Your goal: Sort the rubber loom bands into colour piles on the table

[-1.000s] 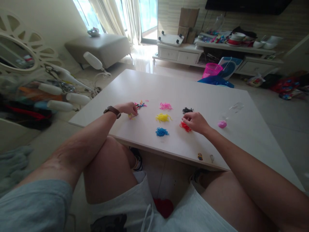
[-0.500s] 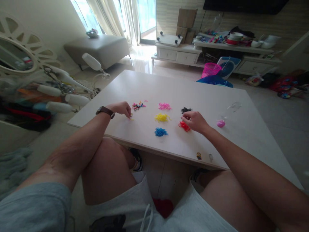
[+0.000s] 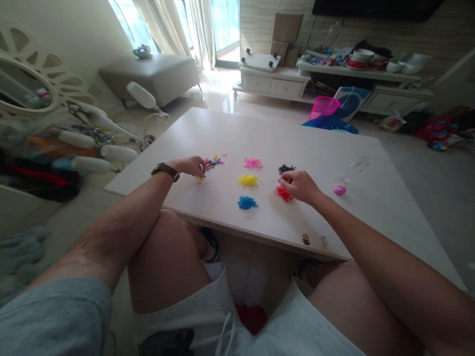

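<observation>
Red stringy heap [image 3: 284, 195] near right hand [image 3: 300, 186] | multicoloured tangle [image 3: 214, 162] near left hand [image 3: 191, 165] | grips unclear

Small mixed-colour bands [image 3: 215, 161] lie loosely beside the left grip [image 3: 192, 165]; red bands [image 3: 283, 195] and black bands [image 3: 285, 169] lie heaped by the right grip [image 3: 301, 187]; pink bands [image 3: 253, 162], yellow bands [image 3: 249, 180], blue bands [image 3: 247, 202] between.

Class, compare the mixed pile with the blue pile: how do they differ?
The mixed pile shows several colours; the blue pile shows one. The mixed pile is beside the left hand; the blue pile lies apart from it. The blue pile is nearer the person than the mixed pile. Both lie on the white table.
</observation>
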Demonstrator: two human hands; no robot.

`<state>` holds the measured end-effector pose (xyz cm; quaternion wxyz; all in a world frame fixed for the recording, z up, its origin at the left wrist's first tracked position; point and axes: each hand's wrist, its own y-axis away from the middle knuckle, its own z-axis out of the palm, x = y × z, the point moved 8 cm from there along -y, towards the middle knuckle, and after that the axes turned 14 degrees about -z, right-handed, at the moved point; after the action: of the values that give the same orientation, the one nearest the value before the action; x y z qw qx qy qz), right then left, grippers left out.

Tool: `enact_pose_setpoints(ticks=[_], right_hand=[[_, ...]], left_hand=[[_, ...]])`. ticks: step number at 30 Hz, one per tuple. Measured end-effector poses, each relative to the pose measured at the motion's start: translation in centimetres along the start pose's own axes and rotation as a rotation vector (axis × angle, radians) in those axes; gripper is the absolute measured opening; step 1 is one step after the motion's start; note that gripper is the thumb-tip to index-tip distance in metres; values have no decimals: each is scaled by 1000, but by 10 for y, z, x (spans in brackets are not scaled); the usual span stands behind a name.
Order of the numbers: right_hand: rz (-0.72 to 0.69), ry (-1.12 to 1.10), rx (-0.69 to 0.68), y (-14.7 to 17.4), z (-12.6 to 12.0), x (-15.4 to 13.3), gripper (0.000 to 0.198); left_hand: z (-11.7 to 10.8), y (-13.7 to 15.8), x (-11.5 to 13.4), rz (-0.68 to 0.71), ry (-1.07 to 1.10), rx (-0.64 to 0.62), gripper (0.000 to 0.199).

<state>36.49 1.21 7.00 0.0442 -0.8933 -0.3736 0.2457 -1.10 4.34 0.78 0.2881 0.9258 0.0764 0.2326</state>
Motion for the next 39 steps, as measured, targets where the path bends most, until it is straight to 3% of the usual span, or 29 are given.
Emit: enact_pose_setpoints(ticks=[6,12,18,28,39], right_hand=[[3,4,-4,0,1,0,27],[6,4,-5,1,4,1,26],[11,-4,-12,1,3,-1,27],[8,-8,3,1,-3,-1,26],[2,-14,-4,2,2,4,26]], left_hand=[[8,5,43,188,195,43,21],[10,-10,65,193,236,80,24],[7,-13,46,80,109,-46,28],[-3,8,-7,-92,-89,-54,38],[7,-3,-17,-27,-99,-55,41]])
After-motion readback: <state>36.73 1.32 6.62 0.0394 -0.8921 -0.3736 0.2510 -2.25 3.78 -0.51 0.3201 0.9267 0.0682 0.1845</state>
